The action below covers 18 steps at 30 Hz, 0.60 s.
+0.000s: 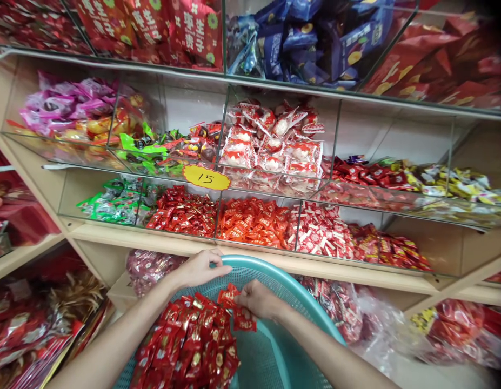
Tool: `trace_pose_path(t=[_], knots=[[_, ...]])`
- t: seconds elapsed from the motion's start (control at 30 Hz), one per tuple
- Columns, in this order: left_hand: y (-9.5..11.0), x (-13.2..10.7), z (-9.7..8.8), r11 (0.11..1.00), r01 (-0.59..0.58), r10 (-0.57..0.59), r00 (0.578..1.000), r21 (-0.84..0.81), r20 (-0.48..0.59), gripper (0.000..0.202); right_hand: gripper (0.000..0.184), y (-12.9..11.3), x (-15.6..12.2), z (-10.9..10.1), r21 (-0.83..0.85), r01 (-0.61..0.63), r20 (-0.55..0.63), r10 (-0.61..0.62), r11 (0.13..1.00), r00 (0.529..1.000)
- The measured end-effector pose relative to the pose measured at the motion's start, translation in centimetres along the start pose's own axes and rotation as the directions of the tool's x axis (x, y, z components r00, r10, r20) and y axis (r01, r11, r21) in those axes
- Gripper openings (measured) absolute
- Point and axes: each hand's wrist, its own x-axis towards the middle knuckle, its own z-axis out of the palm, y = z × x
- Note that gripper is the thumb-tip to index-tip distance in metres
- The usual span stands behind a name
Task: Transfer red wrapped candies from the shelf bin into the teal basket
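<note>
Got a teal basket (270, 275) at bottom centre, left side heaped with shiny red candies (193, 340). Can see the right hand (260, 300), fingers pinched around small red packets (245, 324) over the basket. Left hand (199, 268) up at the rim, can't tell if gripping. Across mid-frame, clear compartments (400, 135) on a wooden shelf (307, 265): orange-red sweets (254, 224) bottom centre, green wrappers (114, 202) at left, yellow "15" tag (206, 177) above. Bagged candy (335, 308) lower right.
</note>
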Motion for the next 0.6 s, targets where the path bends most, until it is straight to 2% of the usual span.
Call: trace_pose_path(t=[0.1, 0.17, 0.2, 0.3, 0.33, 0.4, 0.47, 0.6], knots=[[0.0, 0.0, 0.1, 1.000, -0.013, 0.013, 1.000, 0.013, -0.007, 0.045, 0.031, -0.3, -0.5, -0.5, -0.282, 0.034, -0.157, -0.081, 0.959, 0.984], [0.0, -0.1, 0.1, 1.000, -0.029, 0.029, 1.000, 0.011, -0.008, 0.045, 0.018, -1.0, -1.1, -0.8, -0.487, 0.091, -0.271, -0.250, 0.869, 0.930], [0.0, -0.1, 0.2, 0.999, -0.032, 0.032, 0.999, 0.012, -0.011, 0.045, 0.012, -1.3, -1.4, -0.8, -0.570, 0.131, -0.282, -0.343, 0.811, 0.896], [-0.1, 0.0, 0.3, 0.999, -0.020, 0.021, 1.000, 0.030, -0.022, 0.044, 0.028, -1.9, -2.0, -0.2, -0.743, 0.260, -0.142, -0.525, 0.617, 0.839], [-0.2, 0.0, 0.3, 0.999, -0.013, 0.014, 1.000, 0.040, -0.025, 0.044, 0.033, -1.9, -2.1, 0.1, -0.783, 0.277, -0.094, -0.546, 0.556, 0.832], [-0.2, 0.0, 0.3, 0.998, -0.003, 0.005, 0.999, 0.059, -0.031, 0.044, 0.030, -1.7, -2.0, 0.7, -0.837, 0.284, -0.024, -0.548, 0.469, 0.836], [-0.2, 0.0, 0.3, 0.997, -0.001, 0.004, 0.999, 0.077, -0.038, 0.044, 0.023, -1.4, -1.8, 1.1, -0.851, 0.292, 0.021, -0.528, 0.436, 0.849], [0.0, -0.1, 0.3, 0.994, -0.005, 0.009, 0.999, 0.110, -0.036, 0.043, 0.021, -1.2, -1.7, 0.9, -0.836, 0.323, 0.079, -0.486, 0.443, 0.871]])
